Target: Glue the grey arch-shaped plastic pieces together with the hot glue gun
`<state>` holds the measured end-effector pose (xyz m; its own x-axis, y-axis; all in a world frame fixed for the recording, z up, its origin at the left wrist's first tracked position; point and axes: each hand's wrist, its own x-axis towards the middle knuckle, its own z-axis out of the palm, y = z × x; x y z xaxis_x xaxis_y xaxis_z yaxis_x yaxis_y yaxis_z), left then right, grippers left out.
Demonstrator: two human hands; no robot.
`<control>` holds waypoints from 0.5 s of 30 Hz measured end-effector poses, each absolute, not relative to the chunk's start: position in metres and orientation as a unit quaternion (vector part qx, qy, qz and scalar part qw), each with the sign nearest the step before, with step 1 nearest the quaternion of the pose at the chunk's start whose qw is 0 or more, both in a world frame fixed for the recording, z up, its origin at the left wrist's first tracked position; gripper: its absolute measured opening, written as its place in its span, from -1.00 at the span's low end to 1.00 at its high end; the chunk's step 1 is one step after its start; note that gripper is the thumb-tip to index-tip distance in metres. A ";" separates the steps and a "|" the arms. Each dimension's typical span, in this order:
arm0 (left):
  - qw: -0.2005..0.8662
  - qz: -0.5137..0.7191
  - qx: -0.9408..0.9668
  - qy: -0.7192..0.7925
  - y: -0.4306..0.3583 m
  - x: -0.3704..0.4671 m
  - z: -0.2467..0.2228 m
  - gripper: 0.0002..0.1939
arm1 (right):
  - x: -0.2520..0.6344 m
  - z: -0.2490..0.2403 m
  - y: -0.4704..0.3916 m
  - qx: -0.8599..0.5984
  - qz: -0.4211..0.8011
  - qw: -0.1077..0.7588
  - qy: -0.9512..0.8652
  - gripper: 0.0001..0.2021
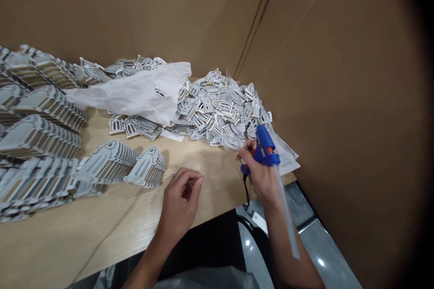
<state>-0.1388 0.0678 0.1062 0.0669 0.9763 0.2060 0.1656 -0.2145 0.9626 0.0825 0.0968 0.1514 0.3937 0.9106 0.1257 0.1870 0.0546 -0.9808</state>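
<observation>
My right hand (259, 174) is wrapped round the handle of a blue hot glue gun (264, 142), which points away from me. A long translucent glue stick (286, 212) sticks out of its back over my forearm. My left hand (183, 196) is above the table's near part, thumb and fingers pinched together; what they hold, if anything, is too small to make out. Just left of it stands a short row of grey-white arched window-shaped pieces (148, 167). Beyond both hands lies a loose heap of similar small arched pieces (220, 108).
Several rows of stacked arched pieces (40, 137) fill the left of the wooden table (111, 230). Crumpled white paper (135, 92) lies over part of the heap. Cardboard walls (142, 13) stand behind and to the right. A black cord (247, 192) hangs from the glue gun past the table edge.
</observation>
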 end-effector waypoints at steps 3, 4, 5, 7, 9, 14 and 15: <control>0.510 0.506 0.547 0.431 0.071 -0.140 0.111 -0.78 | 0.066 0.145 0.074 -0.597 0.364 0.549 -0.459 -0.78; 0.540 0.503 0.529 0.418 0.072 -0.141 0.112 -0.76 | 0.060 0.142 0.067 -0.588 0.376 0.543 -0.467 -0.78; 0.567 0.499 0.513 0.408 0.073 -0.142 0.112 -0.74 | 0.053 0.139 0.060 -0.580 0.389 0.535 -0.474 -0.78; 0.608 0.491 0.485 0.393 0.074 -0.144 0.110 -0.73 | 0.040 0.134 0.050 -0.551 0.400 0.538 -0.496 -0.76; 0.640 0.487 0.459 0.379 0.074 -0.145 0.107 -0.75 | 0.030 0.130 0.042 -0.517 0.432 0.528 -0.517 -0.78; 0.650 0.483 0.441 0.387 0.073 -0.146 0.104 -0.74 | 0.023 0.128 0.034 -0.512 0.463 0.468 -0.552 -0.80; 0.643 0.477 0.447 0.399 0.073 -0.146 0.105 -0.73 | 0.023 0.129 0.034 -0.515 0.461 0.466 -0.553 -0.78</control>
<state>-0.1463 0.0729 0.1053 0.2252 0.9705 -0.0867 -0.2565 0.1449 0.9556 0.0233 0.0341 0.1293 -0.0365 0.9985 0.0408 0.1404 0.0456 -0.9890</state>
